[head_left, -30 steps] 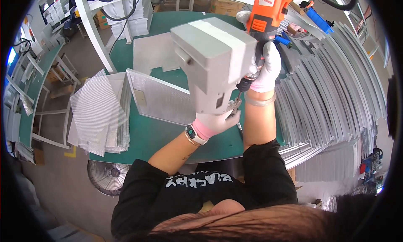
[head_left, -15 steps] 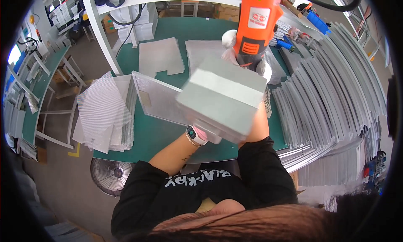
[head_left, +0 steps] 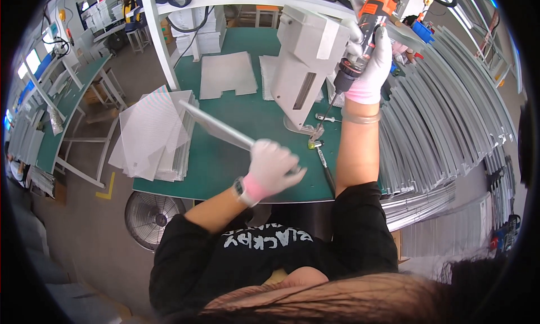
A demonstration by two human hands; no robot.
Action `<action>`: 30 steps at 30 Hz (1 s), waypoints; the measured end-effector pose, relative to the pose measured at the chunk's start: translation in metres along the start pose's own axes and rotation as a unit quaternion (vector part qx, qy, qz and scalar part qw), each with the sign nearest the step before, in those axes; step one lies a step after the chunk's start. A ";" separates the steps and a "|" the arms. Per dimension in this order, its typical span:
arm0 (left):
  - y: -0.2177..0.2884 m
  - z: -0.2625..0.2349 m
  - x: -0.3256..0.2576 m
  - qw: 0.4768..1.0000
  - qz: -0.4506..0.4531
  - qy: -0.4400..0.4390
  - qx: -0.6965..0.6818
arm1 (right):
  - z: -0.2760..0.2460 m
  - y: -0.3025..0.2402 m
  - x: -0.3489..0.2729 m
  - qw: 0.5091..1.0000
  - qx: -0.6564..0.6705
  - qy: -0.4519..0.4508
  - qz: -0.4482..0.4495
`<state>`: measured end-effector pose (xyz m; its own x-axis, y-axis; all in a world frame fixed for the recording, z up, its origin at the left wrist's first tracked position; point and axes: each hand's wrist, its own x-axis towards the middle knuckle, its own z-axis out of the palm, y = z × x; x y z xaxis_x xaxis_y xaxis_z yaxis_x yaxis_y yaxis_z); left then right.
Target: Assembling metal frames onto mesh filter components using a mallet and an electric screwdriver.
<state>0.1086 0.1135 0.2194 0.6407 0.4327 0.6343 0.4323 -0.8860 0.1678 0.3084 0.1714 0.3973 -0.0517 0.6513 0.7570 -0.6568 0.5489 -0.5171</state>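
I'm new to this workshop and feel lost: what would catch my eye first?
First, the orange power driver at the upper right, gripped in the gloved right hand. Just left of it is the bulky pale grey device. Then the long row of grey strips filling the picture's right side.

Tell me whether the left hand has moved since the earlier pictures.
Yes: the left hand has moved left, nearer the stack of mesh sheets.
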 end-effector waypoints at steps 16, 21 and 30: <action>-0.076 -0.033 -0.125 0.941 -0.242 0.111 0.208 | 0.048 0.031 -0.038 0.996 -0.071 0.042 0.043; -0.075 -0.042 -0.085 0.924 -0.316 -0.192 -0.099 | 0.048 0.021 -0.047 0.995 -0.064 0.012 0.071; 0.027 -0.026 -0.078 0.992 -0.095 -0.009 -0.083 | 0.066 0.045 -0.083 0.991 -0.049 0.058 0.107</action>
<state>0.0542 0.0515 0.1942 0.5689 0.5965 0.5661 0.4366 -0.8024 0.4068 0.2335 0.1075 0.3370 -0.0915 0.8109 0.5780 -0.5636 0.4364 -0.7014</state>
